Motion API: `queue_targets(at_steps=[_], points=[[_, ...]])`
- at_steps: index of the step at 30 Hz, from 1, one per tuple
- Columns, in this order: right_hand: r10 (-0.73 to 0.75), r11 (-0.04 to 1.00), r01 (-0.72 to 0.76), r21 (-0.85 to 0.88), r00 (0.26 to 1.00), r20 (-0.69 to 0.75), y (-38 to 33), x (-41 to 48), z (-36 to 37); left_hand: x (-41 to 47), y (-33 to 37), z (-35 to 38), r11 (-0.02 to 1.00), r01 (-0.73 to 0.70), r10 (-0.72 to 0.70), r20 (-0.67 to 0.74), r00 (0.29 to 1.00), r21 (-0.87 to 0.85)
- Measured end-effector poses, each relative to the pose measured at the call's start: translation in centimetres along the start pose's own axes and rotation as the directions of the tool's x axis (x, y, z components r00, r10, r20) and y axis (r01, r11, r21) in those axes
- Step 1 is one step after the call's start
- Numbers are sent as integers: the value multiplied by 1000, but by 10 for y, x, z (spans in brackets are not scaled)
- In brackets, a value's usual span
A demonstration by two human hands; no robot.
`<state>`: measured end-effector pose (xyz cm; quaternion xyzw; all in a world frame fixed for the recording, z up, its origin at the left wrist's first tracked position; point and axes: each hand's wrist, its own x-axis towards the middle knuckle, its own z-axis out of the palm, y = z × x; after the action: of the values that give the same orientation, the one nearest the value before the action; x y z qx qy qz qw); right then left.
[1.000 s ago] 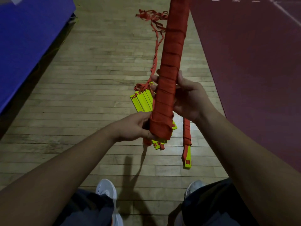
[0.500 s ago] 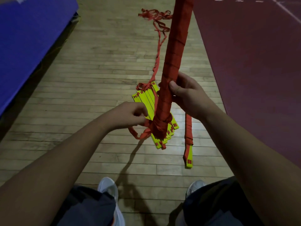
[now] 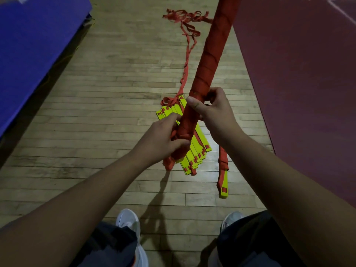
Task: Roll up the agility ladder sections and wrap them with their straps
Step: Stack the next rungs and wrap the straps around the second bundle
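Red strap winds in tight turns round the rolled ladder bundle [image 3: 210, 60], which a person holds tilted up and away over a wooden floor [image 3: 107, 93]. The right hand [image 3: 215, 112] is clamped round the bundle partway up, thumb across the front. The left hand [image 3: 159, 141] is closed on the bottom end, fingers curled over what looks like the strap's loose tail.

That bottom end is the likely weak point. If the tail is not tucked or tied firmly, the lowest turns could slacken and the wrap could unwind upward. Both grips sit low on a long bundle, so a loosened hold may let the top swing down.

Directly below the hands lies a stack of yellow rungs [image 3: 201, 140], not yet wrapped. Its trailing strap [image 3: 186, 68] runs off to a tangle [image 3: 185, 15] farther along the floor. That knot may snag when this section is rolled. A partly wrapped rung [image 3: 223, 182] lies just beside the stack.
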<state>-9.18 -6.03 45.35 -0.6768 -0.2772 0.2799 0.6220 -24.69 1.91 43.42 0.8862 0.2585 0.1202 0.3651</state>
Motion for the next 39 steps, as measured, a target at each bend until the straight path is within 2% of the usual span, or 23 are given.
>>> queue_targets(at_steps=[3,5,7,9,12,15,18,22,25,27,31,35,39], points=[[18,991,-21,130,1000,22,-1,3,-10,5,-4,-8,978,13,0,61,998,-207],[47,962,-53,267,998,30,-5,5,-18,7,-3,-16,905,61,11,164,986,-422],[58,915,-85,394,995,79,-10,6,-24,7,-1,-18,828,92,56,245,968,-554],[62,850,-157,503,978,201,-16,6,-29,5,6,-16,787,91,112,287,951,-610],[83,722,-354,595,897,433,-21,4,-31,5,8,-12,760,99,143,313,939,-643],[29,657,-396,642,863,504,-18,6,-33,6,2,-12,775,99,165,350,922,-625],[-12,740,-330,586,865,502,-18,7,-38,7,-1,-13,823,90,175,400,900,-561],[13,858,-232,458,902,432,-19,6,-37,13,-12,-16,977,-38,125,416,901,-211],[31,936,-148,318,938,345,-17,5,-35,15,-18,-23,993,-77,43,339,940,86],[49,966,-122,230,953,299,-14,5,-34,14,-16,-27,997,-14,-7,285,959,71],[49,998,-54,37,992,114,-11,1,-25,8,-4,-26,975,122,-80,221,972,-183],[12,1000,-12,-4,1000,-3,-1,1,-11,0,5,-8,995,63,-54,104,993,-80],[8,1000,-8,6,1000,0,2,1,-2,-1,5,-4,998,53,-53,-2,999,38]])
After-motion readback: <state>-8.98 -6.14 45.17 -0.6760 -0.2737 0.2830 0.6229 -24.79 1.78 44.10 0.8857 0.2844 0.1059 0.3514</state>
